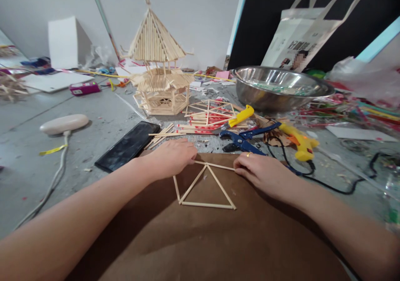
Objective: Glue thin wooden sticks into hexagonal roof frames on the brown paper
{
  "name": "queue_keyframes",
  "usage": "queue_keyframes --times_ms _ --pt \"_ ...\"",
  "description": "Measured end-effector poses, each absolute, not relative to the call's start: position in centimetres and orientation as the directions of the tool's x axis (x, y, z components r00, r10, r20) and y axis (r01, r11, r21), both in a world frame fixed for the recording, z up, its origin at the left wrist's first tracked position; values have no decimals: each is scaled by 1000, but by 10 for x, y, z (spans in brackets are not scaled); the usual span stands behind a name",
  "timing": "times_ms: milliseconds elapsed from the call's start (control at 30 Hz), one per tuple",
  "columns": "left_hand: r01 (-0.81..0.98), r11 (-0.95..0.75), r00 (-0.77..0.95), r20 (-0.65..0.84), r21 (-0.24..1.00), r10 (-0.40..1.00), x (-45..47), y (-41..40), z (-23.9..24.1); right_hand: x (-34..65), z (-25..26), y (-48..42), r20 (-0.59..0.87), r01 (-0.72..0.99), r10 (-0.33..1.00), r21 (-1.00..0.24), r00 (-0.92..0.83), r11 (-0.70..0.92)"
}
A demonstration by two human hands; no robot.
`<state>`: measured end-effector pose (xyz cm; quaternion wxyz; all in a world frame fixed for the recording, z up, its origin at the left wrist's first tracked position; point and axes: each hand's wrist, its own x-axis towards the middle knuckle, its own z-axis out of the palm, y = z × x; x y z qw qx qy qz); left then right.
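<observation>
A flat frame of thin wooden sticks (208, 205) lies on a brown board (200, 243). Two of its sticks form a triangle with the near one, and another stick rises at its left. My left hand (176, 156) pinches the frame's far left part, its fingers covering that joint. At the far right, my right hand (261, 170), a ring on one finger, has thumb and fingertips closed on the end of the far stick. Beyond the board stand loose sticks (161, 135) and a pagoda-like stick model (159, 56).
A black phone (128, 145) lies left of the board. Blue pliers (243, 139), a yellow-handled knife (241, 115) and a yellow glue gun (300, 141) with a black cord lie at right. Behind them sits a metal basin (281, 91). A white power strip (64, 125) trails its cable at left.
</observation>
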<state>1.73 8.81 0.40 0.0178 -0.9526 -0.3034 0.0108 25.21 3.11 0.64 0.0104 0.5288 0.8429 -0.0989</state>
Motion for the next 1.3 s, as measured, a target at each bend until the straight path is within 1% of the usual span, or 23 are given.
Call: queue_keyframes --times_ms 300,500,667,867,1033,1167,1300 --pt "583 -811 812 4 -37 584 17 85 6 251 10 30 -142 905 899 -167 -414 391" --pt "579 -815 815 -7 -2 579 17 86 7 253 12 30 -143 904 900 -189 -411 383" --pt "586 -810 810 -11 17 586 17 86 7 252 16 30 -158 910 903 -181 -401 372" --pt "606 -795 795 7 38 606 17 88 5 252 20 30 -182 916 902 -177 -391 361" --pt "648 -759 760 9 64 650 15 92 4 261 19 32 -205 906 889 -204 -410 370" --pt "669 -741 742 2 65 670 13 94 5 268 18 34 -225 904 882 -207 -415 373" --pt "684 -727 728 5 57 686 13 95 5 271 20 35 -216 901 883 -223 -418 372"
